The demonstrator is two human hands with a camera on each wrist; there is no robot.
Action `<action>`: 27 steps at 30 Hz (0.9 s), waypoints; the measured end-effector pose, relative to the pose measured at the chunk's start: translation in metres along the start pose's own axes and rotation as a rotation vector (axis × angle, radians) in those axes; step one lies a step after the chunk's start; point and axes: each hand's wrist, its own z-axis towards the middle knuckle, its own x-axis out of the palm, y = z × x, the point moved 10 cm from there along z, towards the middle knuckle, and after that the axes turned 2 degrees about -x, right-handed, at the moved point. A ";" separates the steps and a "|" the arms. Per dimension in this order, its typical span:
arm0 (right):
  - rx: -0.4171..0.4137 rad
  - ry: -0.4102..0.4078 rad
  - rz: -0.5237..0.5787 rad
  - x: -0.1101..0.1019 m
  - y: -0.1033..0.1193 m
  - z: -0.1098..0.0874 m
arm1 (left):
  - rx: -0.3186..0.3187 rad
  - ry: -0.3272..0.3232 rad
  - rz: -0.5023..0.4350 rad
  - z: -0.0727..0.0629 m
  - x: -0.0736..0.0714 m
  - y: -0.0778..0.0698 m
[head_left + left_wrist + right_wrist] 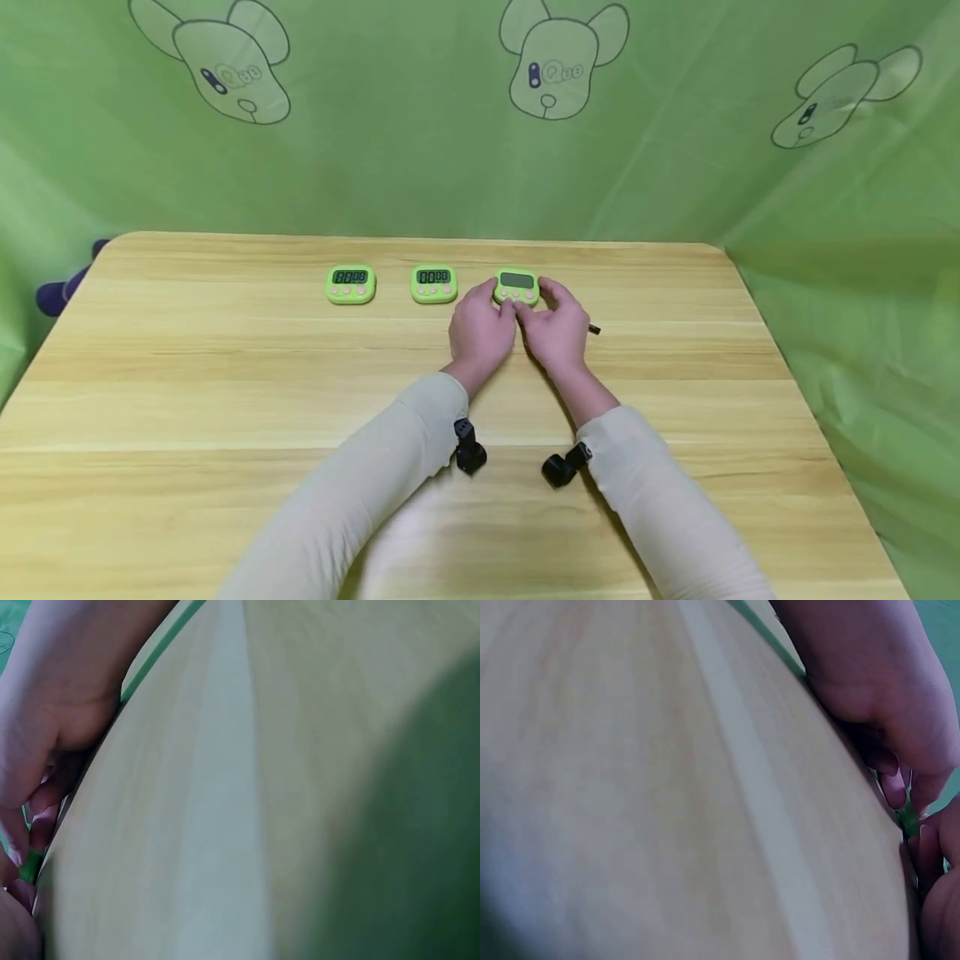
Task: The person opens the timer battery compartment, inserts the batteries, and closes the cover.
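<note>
Rightmost green timer (pixel 517 287): near far edge of table (pixel 187 358), pinched between left hand (pixel 482 329) and right hand (pixel 556 333). Looks like positioning or button work, can't tell which; needs steady grip next. From head: blank display (pixel 517 280), digits on middle timer (pixel 434 292) and left timer (pixel 350 292). From wrists: only green sliver (pixel 908 819) between fingertips (pixel 892 789).

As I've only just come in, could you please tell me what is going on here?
A person's left hand and right hand together hold the rightmost green timer by its edges at the wooden table. Its screen looks blank. The middle timer and leftmost timer sit in line with it, untouched, their screens showing digits.
</note>
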 end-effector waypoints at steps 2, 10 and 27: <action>-0.006 -0.007 -0.002 -0.001 0.001 -0.001 | 0.009 0.001 -0.001 0.000 0.000 0.000; -0.053 -0.052 0.077 -0.007 0.003 -0.014 | 0.083 -0.054 -0.173 -0.012 -0.012 0.002; -0.222 -0.027 0.211 -0.006 0.021 -0.047 | 0.117 -0.038 -0.484 -0.033 -0.027 0.014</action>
